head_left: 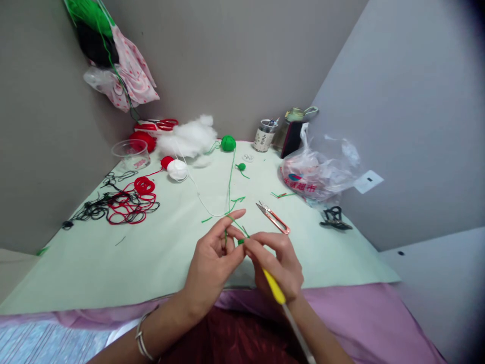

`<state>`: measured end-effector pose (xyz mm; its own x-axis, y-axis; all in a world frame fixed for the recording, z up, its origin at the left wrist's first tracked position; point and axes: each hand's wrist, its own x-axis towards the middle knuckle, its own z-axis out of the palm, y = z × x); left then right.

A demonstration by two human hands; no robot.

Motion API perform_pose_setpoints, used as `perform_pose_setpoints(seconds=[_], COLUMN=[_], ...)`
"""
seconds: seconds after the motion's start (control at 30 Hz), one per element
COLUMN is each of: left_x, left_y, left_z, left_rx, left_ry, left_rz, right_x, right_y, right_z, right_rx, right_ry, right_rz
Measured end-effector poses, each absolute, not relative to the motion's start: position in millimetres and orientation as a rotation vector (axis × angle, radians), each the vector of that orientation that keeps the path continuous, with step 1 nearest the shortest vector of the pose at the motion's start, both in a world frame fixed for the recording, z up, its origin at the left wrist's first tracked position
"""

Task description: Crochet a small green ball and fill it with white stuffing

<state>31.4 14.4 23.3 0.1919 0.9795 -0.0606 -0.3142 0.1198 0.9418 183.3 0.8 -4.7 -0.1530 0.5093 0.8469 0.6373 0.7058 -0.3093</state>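
Note:
My left hand (212,258) pinches a small green crochet piece (241,241) between thumb and fingers, its index finger stretched out with green yarn (237,222) running over it. In my right hand (278,260) is a crochet hook with a yellow grip (273,285), its metal end pointing down toward me. The hook's tip is hidden by my fingers at the green piece. From the hands the yarn leads back to a green yarn ball (228,143). Thread snips (273,217) with orange handles lie just beyond my right hand.
Tangled black and red yarn (129,202) covers the left side. Farther back are white stuffing (189,136), a white yarn ball (177,170), a clear tub (132,155) and a pen tin (264,136). A plastic bag (318,169) and black hair claw (335,218) lie right.

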Motion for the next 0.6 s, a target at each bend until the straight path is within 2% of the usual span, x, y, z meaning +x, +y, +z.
perform_pose_setpoints(seconds=[0.07, 0.1, 0.23, 0.33, 0.43, 0.6], left_x=[29.8, 28.2, 22.3, 23.2, 27.6, 32.6], left_y=[17.3, 19.2, 24.3, 22.5, 18.8, 18.1], left_z=[23.8, 24.6, 29.9, 31.4, 27.6, 21.3], left_rx=[0.775, 0.690, 0.589, 0.701, 0.822, 0.765], left_ry=[0.738, 0.682, 0.627, 0.646, 0.704, 0.736], left_rz=[1.003, 0.948, 0.954, 0.999, 1.062, 1.112], right_x=[183.0, 183.0, 181.9, 179.6, 177.0, 175.2], right_y=[0.5, 0.5, 3.5, 7.1, 6.7, 0.9], right_z=[-7.4, -6.6, 5.5, 12.6, 11.3, -2.0], right_rx=[-0.917, -0.919, -0.861, -0.827, -0.880, -0.925], right_ry=[-1.795, -1.757, -1.386, -1.291, -1.373, -1.637], right_rz=[-0.201, -0.130, 0.408, 0.609, 0.552, 0.066])
